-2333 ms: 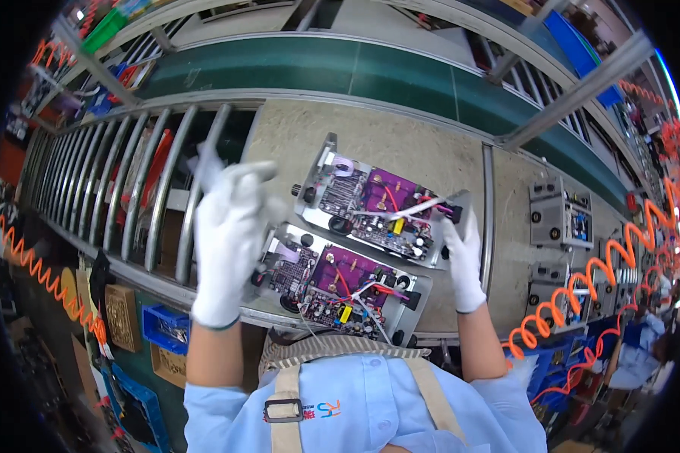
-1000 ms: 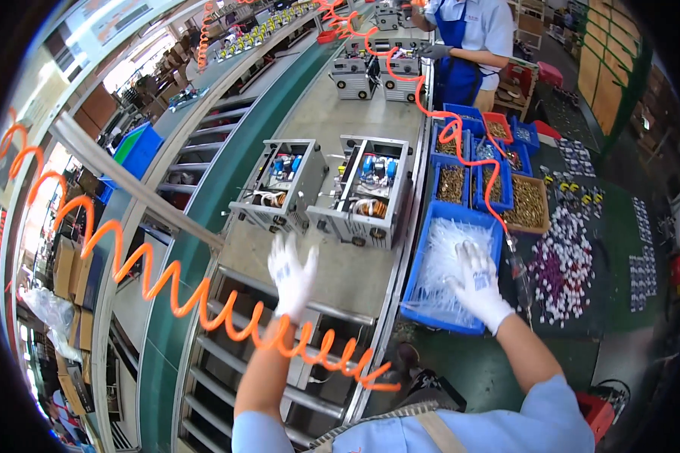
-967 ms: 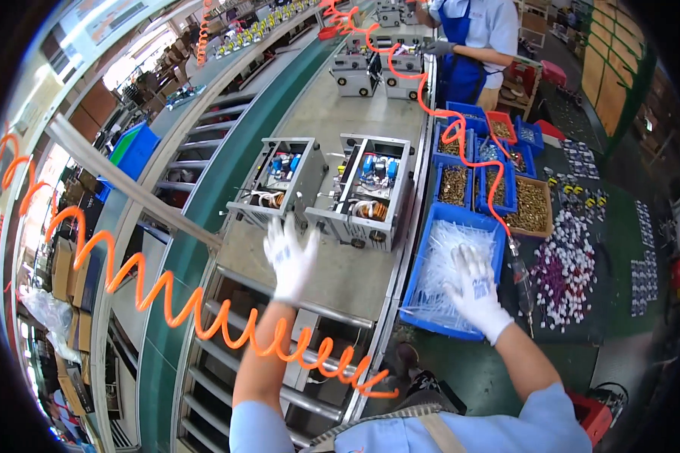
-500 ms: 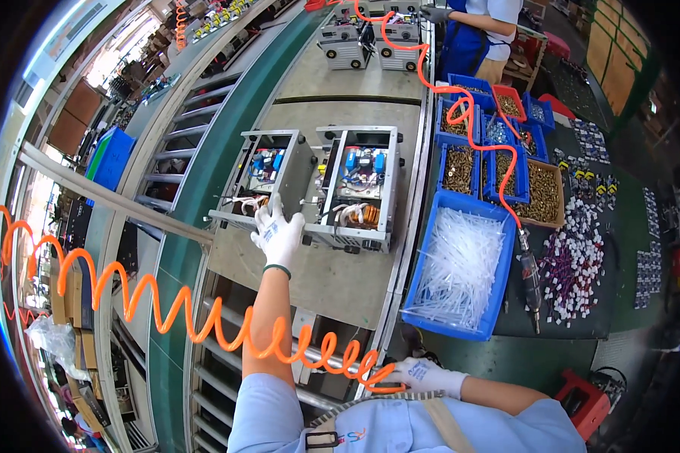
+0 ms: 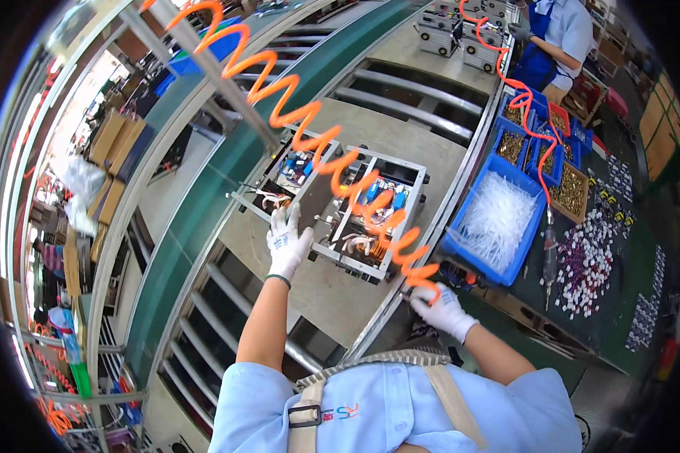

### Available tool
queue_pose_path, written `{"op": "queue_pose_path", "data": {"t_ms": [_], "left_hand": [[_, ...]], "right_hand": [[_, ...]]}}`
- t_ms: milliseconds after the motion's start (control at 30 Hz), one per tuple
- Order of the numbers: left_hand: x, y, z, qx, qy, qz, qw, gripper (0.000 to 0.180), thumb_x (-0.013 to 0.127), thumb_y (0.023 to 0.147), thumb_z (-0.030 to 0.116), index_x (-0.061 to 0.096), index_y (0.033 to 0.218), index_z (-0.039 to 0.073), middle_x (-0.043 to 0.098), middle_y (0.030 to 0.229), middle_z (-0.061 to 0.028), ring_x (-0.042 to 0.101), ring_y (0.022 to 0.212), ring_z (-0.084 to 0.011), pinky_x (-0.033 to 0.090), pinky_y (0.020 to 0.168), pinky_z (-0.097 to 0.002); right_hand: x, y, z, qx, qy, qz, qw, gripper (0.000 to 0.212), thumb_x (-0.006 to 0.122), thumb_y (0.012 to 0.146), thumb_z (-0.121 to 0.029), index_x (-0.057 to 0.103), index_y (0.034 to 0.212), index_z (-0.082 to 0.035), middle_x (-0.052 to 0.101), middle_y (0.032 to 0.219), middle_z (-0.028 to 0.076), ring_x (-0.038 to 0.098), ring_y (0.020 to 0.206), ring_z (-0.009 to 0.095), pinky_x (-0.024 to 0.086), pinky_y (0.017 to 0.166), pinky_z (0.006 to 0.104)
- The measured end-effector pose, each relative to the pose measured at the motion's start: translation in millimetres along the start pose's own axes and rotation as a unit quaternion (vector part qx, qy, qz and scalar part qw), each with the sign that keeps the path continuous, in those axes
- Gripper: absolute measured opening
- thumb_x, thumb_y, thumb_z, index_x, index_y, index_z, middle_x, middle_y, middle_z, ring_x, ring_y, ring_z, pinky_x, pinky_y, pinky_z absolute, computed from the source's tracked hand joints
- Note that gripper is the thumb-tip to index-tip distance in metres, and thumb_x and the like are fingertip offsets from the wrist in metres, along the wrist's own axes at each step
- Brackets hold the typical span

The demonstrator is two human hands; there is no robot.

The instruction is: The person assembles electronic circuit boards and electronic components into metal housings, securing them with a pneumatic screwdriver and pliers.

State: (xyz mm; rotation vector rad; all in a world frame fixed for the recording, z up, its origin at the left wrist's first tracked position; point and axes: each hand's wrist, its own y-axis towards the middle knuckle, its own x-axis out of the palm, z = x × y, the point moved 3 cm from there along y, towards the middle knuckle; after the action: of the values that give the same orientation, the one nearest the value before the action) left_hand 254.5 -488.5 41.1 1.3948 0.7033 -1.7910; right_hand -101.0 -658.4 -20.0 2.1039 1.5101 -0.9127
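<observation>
My left hand (image 5: 287, 243), in a white glove with its fingers spread, rests at the near edge of an open metal housing (image 5: 279, 187) with wires and circuit parts inside. Close beside it on the right stands a second open housing (image 5: 374, 215), showing blue components and a copper coil. My right hand (image 5: 442, 308), also gloved, is closed at the conveyor's right edge, by the lower end of an orange coiled hose (image 5: 345, 163). What its fingers hold is hidden. The hose crosses in front of both housings.
Right of the line, a blue bin (image 5: 499, 219) holds white plastic strips, with smaller screw bins (image 5: 511, 147) behind. A driver tool (image 5: 549, 260) and loose white connectors (image 5: 588, 279) lie on the bench. A co-worker (image 5: 559, 41) stands at the far right. Metal rollers (image 5: 227, 291) run nearby.
My view has swung, so the housings appear lower and the hose now passes over them. My right hand has moved forward from my body to the conveyor edge. My left hand stays at the left housing.
</observation>
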Motion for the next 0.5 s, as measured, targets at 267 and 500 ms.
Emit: {"op": "queue_pose_path", "data": {"t_ms": [267, 500], "left_hand": [[-29.9, -124.8, -106.8, 0.018, 0.020, 0.088, 0.996, 0.065, 0.057, 0.083, 0.028, 0.045, 0.147, 0.020, 0.036, 0.154, -0.0205, 0.031, 0.143, -0.0381, 0.033, 0.112, -0.0497], [-24.1, -220.7, -228.6, -0.080, -0.056, 0.143, 0.985, 0.062, 0.058, 0.097, 0.033, 0.039, 0.151, 0.008, 0.030, 0.158, -0.0199, 0.020, 0.149, -0.0372, 0.013, 0.122, -0.0462]], "right_hand": [[24.4, -63.3, -17.8, 0.229, 0.108, 0.133, 0.958, 0.063, 0.070, 0.087, -0.025, 0.047, 0.142, -0.005, 0.057, 0.135, 0.018, 0.064, 0.110, 0.031, 0.052, 0.091, 0.0388], [-29.4, -171.0, 69.0, 0.233, -0.033, 0.335, 0.913, 0.039, 0.066, 0.090, -0.021, 0.061, 0.125, -0.003, 0.069, 0.114, 0.017, 0.068, 0.101, 0.029, 0.054, 0.088, 0.0380]]}}
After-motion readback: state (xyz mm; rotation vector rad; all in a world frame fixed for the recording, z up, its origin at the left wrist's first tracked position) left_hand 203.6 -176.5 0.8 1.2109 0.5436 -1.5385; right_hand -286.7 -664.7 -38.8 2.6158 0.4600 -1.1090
